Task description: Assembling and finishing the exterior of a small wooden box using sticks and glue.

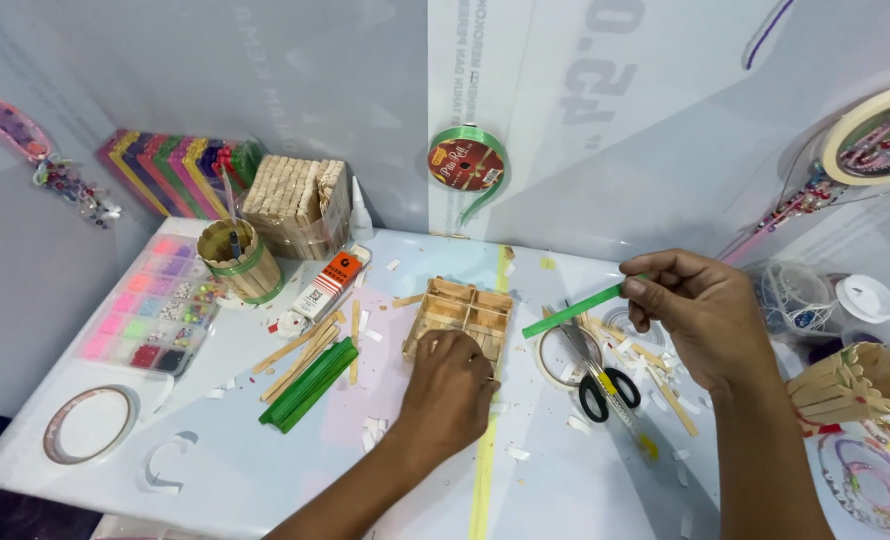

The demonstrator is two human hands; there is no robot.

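Observation:
My left hand (448, 392) presses down on the near edge of a small square tray built from wooden craft sticks (462, 312), which lies flat at the middle of the white table (265, 470). My right hand (700, 315) pinches one end of a green stick (572, 310) between thumb and fingers; the stick slants down to the left, its free end just right of the wooden tray.
Black-handled scissors (602, 380) and a tape roll (557, 355) lie under my right hand. Left of the tray are green sticks (310, 385), loose wooden sticks (300, 352), a glue tube (323, 290), a stick-built cup (238, 262), a bead box (150, 310) and a stack of sticks (295, 205).

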